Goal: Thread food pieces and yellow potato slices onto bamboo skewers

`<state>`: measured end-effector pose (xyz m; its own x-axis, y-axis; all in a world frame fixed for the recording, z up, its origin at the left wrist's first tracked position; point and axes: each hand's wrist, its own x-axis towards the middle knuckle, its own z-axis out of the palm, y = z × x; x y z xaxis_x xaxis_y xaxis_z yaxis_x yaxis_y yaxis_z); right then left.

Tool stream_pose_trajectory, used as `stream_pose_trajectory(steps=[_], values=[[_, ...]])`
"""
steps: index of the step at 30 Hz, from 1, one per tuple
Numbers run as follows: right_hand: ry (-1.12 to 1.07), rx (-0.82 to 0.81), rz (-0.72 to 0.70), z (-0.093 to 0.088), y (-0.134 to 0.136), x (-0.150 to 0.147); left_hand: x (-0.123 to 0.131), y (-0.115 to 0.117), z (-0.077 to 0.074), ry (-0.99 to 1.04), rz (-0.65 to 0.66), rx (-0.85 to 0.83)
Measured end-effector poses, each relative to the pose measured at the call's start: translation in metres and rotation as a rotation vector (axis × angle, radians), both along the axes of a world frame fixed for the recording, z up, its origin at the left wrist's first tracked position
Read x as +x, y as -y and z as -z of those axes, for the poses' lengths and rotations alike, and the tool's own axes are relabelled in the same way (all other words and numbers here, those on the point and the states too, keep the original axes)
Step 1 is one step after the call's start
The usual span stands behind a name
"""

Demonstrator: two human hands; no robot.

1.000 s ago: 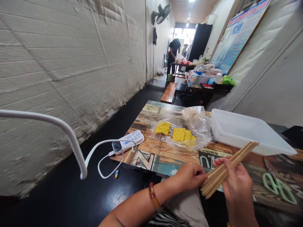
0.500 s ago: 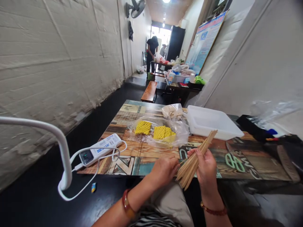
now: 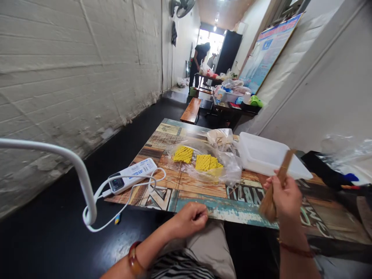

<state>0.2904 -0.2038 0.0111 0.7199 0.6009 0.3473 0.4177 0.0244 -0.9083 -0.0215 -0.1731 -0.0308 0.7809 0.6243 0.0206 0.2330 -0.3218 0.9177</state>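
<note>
My right hand (image 3: 286, 197) grips a bundle of bamboo skewers (image 3: 276, 182), held upright and blurred, over the patterned table (image 3: 203, 201). My left hand (image 3: 190, 219) sits at the table's near edge, apart from the bundle. Its fingers are pinched on what looks like a single thin skewer (image 3: 232, 190) pointing toward the bag. A clear plastic bag with yellow lattice-cut pieces (image 3: 203, 162) lies mid-table, just beyond both hands. Right of the bag stands a white plastic tray (image 3: 267, 155).
A white power strip (image 3: 132, 176) with a looping cable lies on the table's left corner. A white bent tube (image 3: 72, 162) crosses the left foreground. A black object (image 3: 325, 170) and a crumpled bag (image 3: 348, 155) sit at the right. Far back, a person (image 3: 200, 58) stands at cluttered tables.
My hands have come apart: the left drew back toward the table edge, and the right lifted the skewer bundle up and to the right. The view shifted slightly.
</note>
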Motion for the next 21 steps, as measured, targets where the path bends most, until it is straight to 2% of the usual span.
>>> stream_pose_trajectory(steps=[3, 4, 8, 11, 15, 17, 21], values=[[0.387, -0.492, -0.202, 0.02, -0.001, 0.015, -0.011, 0.001, -0.005, 0.031, -0.02, -0.082], [0.516, -0.565, -0.23, 0.03, -0.002, 0.02, -0.014, 0.001, -0.005, 0.029, -0.025, -0.09], [0.758, -0.586, -0.282, 0.066, -0.01, 0.031, -0.03, 0.004, -0.005, -0.017, 0.008, -0.107], [0.801, -0.495, -0.291, 0.079, -0.009, 0.032, -0.044, 0.003, -0.008, -0.036, 0.032, -0.118], [0.678, -0.389, -0.321, 0.068, 0.009, 0.012, -0.061, -0.001, -0.017, 0.005, -0.022, -0.183], [0.502, -0.408, -0.451, 0.056, 0.022, -0.012, -0.066, -0.003, -0.02, 0.039, -0.019, -0.214], [0.064, -0.447, -0.709, 0.035, 0.038, -0.08, -0.061, 0.002, -0.016, 0.06, 0.082, -0.209]])
